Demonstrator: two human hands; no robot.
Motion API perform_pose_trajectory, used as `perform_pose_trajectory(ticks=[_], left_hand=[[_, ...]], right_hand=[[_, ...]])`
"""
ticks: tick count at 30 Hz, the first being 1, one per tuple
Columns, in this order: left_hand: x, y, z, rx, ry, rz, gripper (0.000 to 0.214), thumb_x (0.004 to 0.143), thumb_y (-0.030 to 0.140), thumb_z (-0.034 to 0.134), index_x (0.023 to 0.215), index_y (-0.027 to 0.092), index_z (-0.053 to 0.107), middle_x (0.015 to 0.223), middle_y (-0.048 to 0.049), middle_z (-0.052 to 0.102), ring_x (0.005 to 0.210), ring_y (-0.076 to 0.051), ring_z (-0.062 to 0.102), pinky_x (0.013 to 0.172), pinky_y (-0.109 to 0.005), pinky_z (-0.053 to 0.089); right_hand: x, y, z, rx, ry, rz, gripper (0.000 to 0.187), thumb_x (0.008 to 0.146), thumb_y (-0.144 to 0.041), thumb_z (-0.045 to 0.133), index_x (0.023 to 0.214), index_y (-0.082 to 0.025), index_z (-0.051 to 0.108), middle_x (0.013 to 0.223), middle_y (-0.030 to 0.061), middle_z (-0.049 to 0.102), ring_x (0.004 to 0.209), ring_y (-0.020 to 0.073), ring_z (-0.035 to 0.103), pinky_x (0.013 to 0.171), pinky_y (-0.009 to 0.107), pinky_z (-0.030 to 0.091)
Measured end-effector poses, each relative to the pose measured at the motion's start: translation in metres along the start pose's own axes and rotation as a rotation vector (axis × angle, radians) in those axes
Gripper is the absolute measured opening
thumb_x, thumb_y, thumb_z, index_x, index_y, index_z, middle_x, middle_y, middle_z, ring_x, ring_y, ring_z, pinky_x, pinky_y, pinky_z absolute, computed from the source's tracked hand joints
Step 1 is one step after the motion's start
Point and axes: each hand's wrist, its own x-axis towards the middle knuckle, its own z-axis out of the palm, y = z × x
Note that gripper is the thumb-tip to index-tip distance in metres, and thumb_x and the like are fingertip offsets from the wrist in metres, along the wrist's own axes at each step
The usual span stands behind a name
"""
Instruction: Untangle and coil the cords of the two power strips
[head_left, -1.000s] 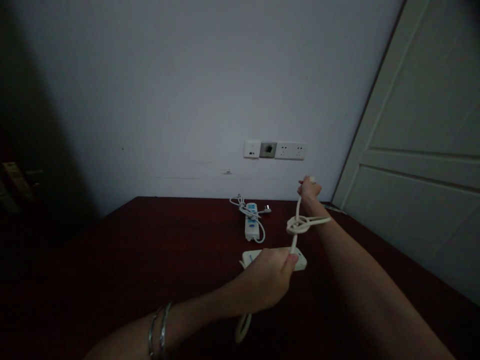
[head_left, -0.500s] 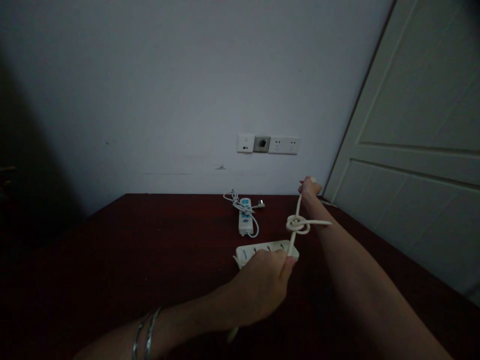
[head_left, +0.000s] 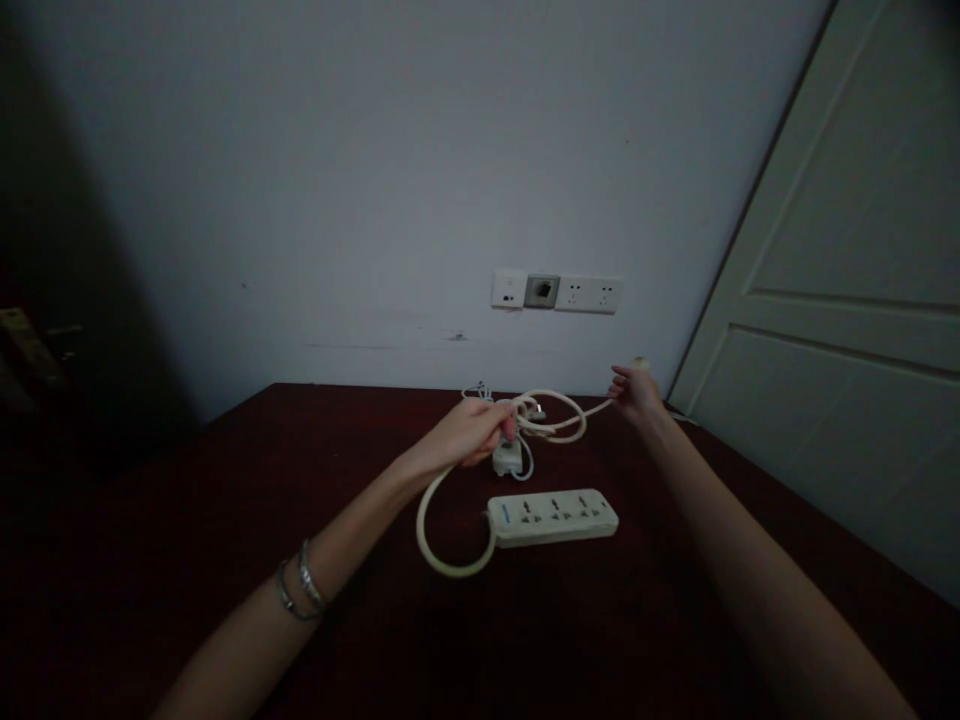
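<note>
A cream power cord [head_left: 454, 572] runs from the left end of a white power strip [head_left: 553, 516] up to my left hand [head_left: 480, 430], which is closed on it. Loops of the cord hang loosely between my two hands. My right hand [head_left: 636, 392], further right and close to the wall, is shut on the cord's far stretch; a pale piece, possibly the plug, shows at its top. The strip lies flat on the table, sockets up. Behind my left hand sits a smaller power strip [head_left: 508, 458], partly hidden by hand and loops.
The dark red table [head_left: 360, 440] meets a pale wall [head_left: 375, 200] at the back. Wall sockets [head_left: 589, 294] are set above the table's rear edge. A panelled white door [head_left: 847, 330] stands along the right side. Far left is a dim brass-coloured fitting [head_left: 30, 345].
My left hand has moved forward and up, away from the strip, which now shows whole. The knotted cord has loosened into wider loops. My right hand still grips its part; the view shifted slightly.
</note>
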Motion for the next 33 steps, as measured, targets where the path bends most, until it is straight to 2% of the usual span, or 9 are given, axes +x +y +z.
perform_pose_trajectory(ticks=[4,8,13,17,20,23,26,29,33], left_hand=[[0.009,-0.006,-0.027,0.001,0.093,0.016,0.036,0.093,0.033,0.031,0.065,0.016,0.047,0.033,0.0100,0.025,0.025,-0.004,0.021,0.032,-0.019,0.014],[0.005,-0.003,-0.038,0.050,0.080,0.067,0.037,0.093,0.034,0.032,0.067,0.015,0.049,0.034,0.0099,0.027,0.027,-0.003,0.021,0.032,-0.018,0.014],[-0.007,0.006,-0.040,0.090,-0.038,0.135,0.034,0.090,0.042,0.038,0.073,0.016,0.052,0.039,0.0093,0.029,0.030,-0.003,0.022,0.034,-0.019,0.015],[-0.016,0.014,-0.040,0.172,-0.108,0.176,0.028,0.085,0.042,0.048,0.084,0.015,0.055,0.047,0.0081,0.034,0.035,-0.004,0.025,0.037,-0.021,0.015],[-0.023,0.019,-0.036,0.237,-0.146,0.209,0.027,0.085,0.037,0.049,0.096,0.013,0.056,0.052,0.0072,0.035,0.042,-0.005,0.028,0.041,-0.021,0.018],[-0.028,0.025,-0.026,0.382,-0.175,0.311,0.031,0.087,0.035,0.044,0.104,0.012,0.058,0.060,0.0035,0.042,0.051,-0.007,0.035,0.047,-0.021,0.026],[-0.032,0.029,-0.009,0.577,-0.285,0.416,0.031,0.090,0.031,0.040,0.108,0.014,0.059,0.070,-0.0004,0.053,0.056,-0.009,0.041,0.054,-0.022,0.031],[-0.035,0.030,0.010,0.735,-0.419,0.482,0.026,0.090,0.027,0.041,0.102,0.016,0.061,0.073,-0.0019,0.058,0.057,-0.010,0.044,0.056,-0.022,0.033],[-0.040,0.028,0.026,0.908,-0.481,0.537,0.021,0.090,0.028,0.043,0.088,0.018,0.061,0.068,-0.0016,0.058,0.056,-0.011,0.045,0.055,-0.023,0.031]], right_hand=[[-0.024,-0.006,0.015,0.050,-0.201,0.100,0.008,0.071,-0.009,0.052,0.074,-0.016,0.050,0.048,-0.0078,0.036,0.035,0.0036,0.027,0.031,0.013,0.025],[-0.057,-0.019,0.035,0.059,-0.390,0.133,0.018,0.070,-0.007,0.054,0.086,-0.012,0.061,0.058,-0.0022,0.050,0.039,0.0028,0.032,0.028,0.011,0.019],[-0.105,-0.040,0.058,-0.128,-0.699,0.096,0.028,0.082,-0.030,0.055,0.107,-0.019,0.063,0.105,0.0097,0.063,0.069,0.0107,0.059,0.048,0.016,0.047],[-0.124,-0.048,0.068,-0.319,-0.644,-0.114,0.025,0.083,-0.035,0.056,0.097,-0.019,0.067,0.105,0.0099,0.064,0.075,0.0143,0.060,0.049,0.020,0.051],[-0.124,-0.052,0.058,-0.400,-0.507,-0.197,0.025,0.081,-0.038,0.058,0.091,-0.018,0.068,0.104,0.0105,0.064,0.074,0.0159,0.061,0.044,0.020,0.050],[-0.126,-0.060,0.035,-0.488,-0.504,-0.224,0.039,0.084,-0.048,0.050,0.111,-0.022,0.063,0.117,0.0115,0.059,0.084,0.0210,0.062,0.042,0.022,0.049],[-0.141,-0.070,0.014,-0.640,-0.692,-0.335,0.047,0.086,-0.051,0.043,0.129,-0.031,0.048,0.135,0.0067,0.046,0.113,0.0251,0.051,0.070,0.032,0.055],[-0.165,-0.077,0.005,-0.777,-0.993,-0.443,0.045,0.087,-0.044,0.046,0.129,-0.031,0.048,0.143,0.0026,0.036,0.130,0.0226,0.034,0.103,0.040,0.034],[-0.188,-0.077,0.003,-0.878,-1.160,-0.428,0.040,0.085,-0.036,0.051,0.124,-0.025,0.052,0.130,0.0062,0.049,0.117,0.0211,0.045,0.102,0.040,0.033]])
